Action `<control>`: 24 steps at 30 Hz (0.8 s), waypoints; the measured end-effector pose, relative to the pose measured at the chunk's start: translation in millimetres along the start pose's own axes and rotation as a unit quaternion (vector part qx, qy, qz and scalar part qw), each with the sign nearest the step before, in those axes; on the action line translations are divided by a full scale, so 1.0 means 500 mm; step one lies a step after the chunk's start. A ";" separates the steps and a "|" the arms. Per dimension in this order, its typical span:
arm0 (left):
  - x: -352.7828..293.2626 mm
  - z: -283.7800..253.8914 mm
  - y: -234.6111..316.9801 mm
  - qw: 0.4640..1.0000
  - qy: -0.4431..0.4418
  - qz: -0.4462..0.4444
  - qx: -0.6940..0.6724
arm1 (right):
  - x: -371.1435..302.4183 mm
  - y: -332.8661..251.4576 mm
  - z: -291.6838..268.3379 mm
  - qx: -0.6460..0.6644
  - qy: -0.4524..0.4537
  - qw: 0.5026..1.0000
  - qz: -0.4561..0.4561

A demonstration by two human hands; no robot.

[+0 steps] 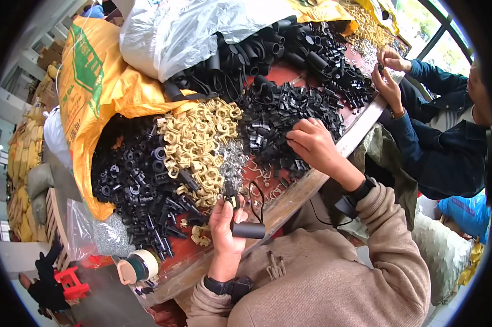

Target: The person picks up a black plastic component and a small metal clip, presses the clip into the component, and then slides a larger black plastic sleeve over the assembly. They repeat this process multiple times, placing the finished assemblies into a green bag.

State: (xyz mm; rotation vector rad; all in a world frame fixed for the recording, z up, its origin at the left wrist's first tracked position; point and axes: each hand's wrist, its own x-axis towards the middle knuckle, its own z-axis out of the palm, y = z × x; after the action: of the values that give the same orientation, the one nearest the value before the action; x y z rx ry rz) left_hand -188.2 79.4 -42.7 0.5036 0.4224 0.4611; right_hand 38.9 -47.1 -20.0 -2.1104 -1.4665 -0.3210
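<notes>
My left hand (224, 233) is closed round a black plastic assembly near the table's front edge. A smooth black cylinder (249, 230) sticks out to the right of the palm, and a thin black cord loop (258, 199) rises beside it. Above the thumb shows a narrow black piece (231, 192). My right hand (315, 146) reaches over the heap of small black parts (289, 111), its fingers curled together at the heap's edge. Whatever lies between those fingertips is hidden. Wire hooks (263, 173) and small silvery metal pieces (232, 158) lie between the hands.
Cream plastic parts (197, 147) and black fittings (139, 180) cover the red table (175, 248). A yellow sack (88, 71) and clear plastic (175, 32) border the piles. A tape roll (142, 266) sits at the front left corner. Another person's hands (388, 76) work at right.
</notes>
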 end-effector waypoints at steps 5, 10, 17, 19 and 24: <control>-0.005 -0.006 0.004 1.000 -0.009 0.002 -0.028 | 0.050 0.021 0.050 -0.113 -0.101 0.988 0.002; -0.004 -0.026 0.011 1.000 0.018 0.006 0.011 | 0.053 0.025 0.061 -0.118 -0.116 0.985 -0.043; 0.019 -0.024 0.007 1.000 0.003 -0.013 0.005 | 0.036 0.063 0.012 0.506 -0.068 0.830 0.225; 0.027 -0.019 0.002 1.000 0.008 -0.015 0.021 | 0.028 0.060 -0.009 0.582 -0.045 0.771 0.254; 0.053 0.019 -0.027 0.998 0.009 -0.038 0.057 | -0.008 0.080 -0.053 0.748 0.014 0.598 0.286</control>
State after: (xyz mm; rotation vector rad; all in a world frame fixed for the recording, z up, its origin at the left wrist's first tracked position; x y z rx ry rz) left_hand -157.7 79.3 -49.5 0.5923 0.4855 0.3698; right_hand 77.0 -75.6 -12.0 -0.9023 -0.4018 0.8675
